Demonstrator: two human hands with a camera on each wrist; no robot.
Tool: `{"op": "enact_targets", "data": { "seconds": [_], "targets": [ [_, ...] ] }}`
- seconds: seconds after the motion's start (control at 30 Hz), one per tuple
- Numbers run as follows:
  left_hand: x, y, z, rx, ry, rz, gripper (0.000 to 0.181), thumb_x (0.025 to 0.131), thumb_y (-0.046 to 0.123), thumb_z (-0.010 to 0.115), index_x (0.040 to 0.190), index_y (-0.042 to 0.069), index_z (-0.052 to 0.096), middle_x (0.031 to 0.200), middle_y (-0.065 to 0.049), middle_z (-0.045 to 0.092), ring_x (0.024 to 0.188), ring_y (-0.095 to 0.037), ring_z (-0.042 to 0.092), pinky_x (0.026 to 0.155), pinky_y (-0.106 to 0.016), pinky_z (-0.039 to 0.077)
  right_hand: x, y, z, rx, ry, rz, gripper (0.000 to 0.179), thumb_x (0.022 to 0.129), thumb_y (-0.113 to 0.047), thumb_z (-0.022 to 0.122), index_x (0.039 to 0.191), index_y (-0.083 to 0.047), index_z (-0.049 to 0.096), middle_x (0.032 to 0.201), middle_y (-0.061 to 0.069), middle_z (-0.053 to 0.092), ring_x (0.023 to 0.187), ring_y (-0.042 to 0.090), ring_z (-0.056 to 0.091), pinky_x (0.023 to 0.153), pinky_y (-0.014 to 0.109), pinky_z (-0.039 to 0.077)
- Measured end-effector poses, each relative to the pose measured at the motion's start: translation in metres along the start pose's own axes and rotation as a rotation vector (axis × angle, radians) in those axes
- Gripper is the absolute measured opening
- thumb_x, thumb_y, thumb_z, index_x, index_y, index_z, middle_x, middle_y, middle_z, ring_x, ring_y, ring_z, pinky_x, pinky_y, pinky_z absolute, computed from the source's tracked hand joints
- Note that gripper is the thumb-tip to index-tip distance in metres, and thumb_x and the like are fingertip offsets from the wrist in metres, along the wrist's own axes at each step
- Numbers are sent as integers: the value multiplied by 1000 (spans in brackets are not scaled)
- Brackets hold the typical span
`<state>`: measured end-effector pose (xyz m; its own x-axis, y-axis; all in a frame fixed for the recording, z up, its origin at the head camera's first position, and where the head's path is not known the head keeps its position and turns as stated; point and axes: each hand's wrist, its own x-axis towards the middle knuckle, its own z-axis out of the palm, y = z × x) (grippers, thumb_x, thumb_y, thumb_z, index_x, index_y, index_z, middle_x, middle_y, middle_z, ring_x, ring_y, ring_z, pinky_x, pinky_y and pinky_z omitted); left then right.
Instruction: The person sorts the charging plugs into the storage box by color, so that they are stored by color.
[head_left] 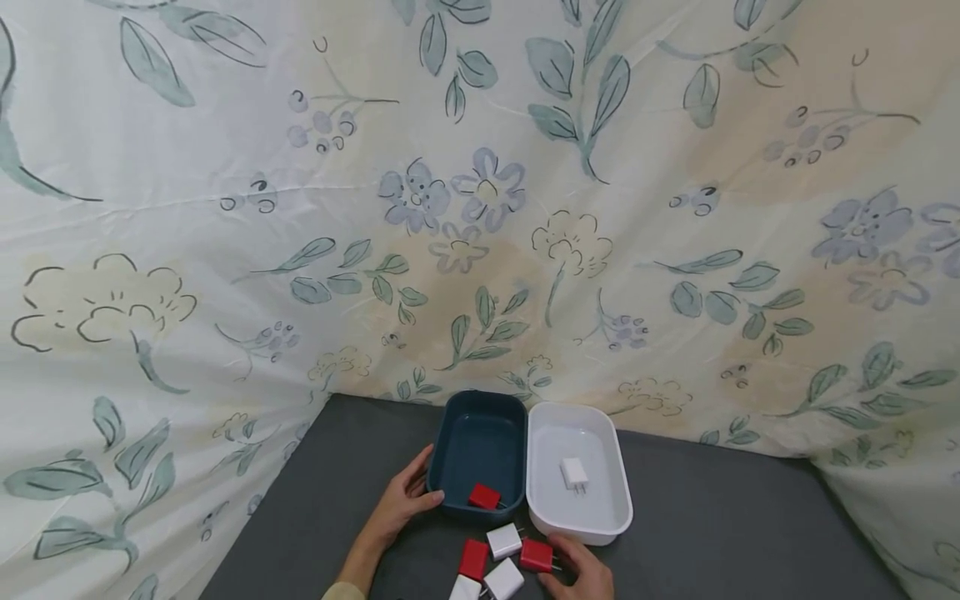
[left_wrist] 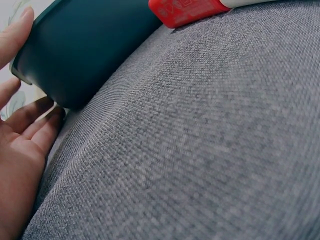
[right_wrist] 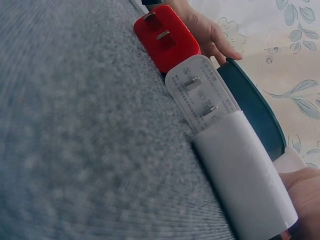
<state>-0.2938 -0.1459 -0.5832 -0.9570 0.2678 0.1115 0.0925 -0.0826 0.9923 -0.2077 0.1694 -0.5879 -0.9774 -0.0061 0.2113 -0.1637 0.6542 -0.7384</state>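
Note:
My left hand rests at the near left corner of a dark blue tub, its thumb by the rim and its fingers along the outer side. In the left wrist view those fingers lie fairly straight against the tub's lower wall. A red charger plug lies inside the tub. At the front, my right hand pinches another red charger plug, thumb and forefinger at its prong end. Beside that one lie a white plug, a second white plug and a red plug.
A white tub stands against the blue one, with a white plug inside it. One more white plug sits at the bottom edge of the head view. Dark grey cloth covers the table, and a floral curtain hangs behind.

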Motion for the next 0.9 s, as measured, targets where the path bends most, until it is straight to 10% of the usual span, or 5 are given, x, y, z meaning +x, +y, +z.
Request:
{"op": "enact_targets", "data": {
  "seconds": [0.6, 0.9],
  "targets": [
    [0, 0, 0, -18, -8, 7, 74, 84, 4, 63, 146, 19, 25, 148, -17, 29, 133, -30, 34, 98, -16, 37, -2, -4, -1, 56, -10, 54, 49, 58, -19, 85, 102, -7, 68, 102, 6, 68, 90, 16, 67, 73, 20, 53],
    [-1, 2, 1, -19, -12, 10, 74, 85, 3, 62, 146, 18, 25, 149, -17, 28, 134, -31, 33, 99, -16, 36, -3, -2, 4, 187, 128, 105, 50, 54, -11, 86, 101, -7, 68, 100, 7, 68, 86, 4, 64, 73, 18, 52]
  ]
}}
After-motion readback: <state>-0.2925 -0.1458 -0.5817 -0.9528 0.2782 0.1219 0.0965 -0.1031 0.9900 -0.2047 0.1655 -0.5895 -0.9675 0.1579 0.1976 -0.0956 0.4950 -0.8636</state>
